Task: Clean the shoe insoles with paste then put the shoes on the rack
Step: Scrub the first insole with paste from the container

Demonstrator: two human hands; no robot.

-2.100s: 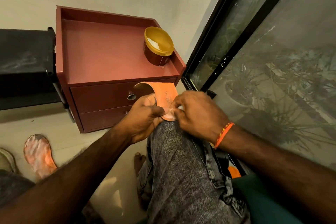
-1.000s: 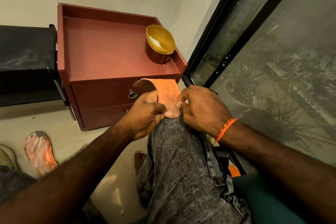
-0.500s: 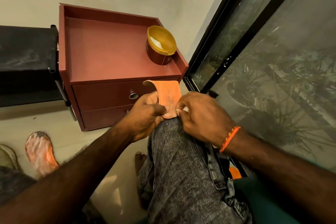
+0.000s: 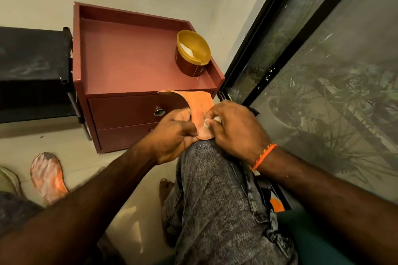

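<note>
Your left hand pinches the orange insole by its near end, propped on your raised knee. Your right hand has its fingers curled on a small white wad, pressed to the insole face. The paste tub sits open at the cabinet top's right edge. A second insole, smeared white, lies on the floor at left.

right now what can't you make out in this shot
Head view only:
- White object pinched in the right hand: fingers hide most of it; cloth or pad, cannot tell.
- Lettering on the orange insole: too small to read.
- Insole's near end: covered by the left hand.
- Jar contents: lid hides them.
- Second insole on the floor: blurred.
- Shoe beside it: cut by left edge.
</note>
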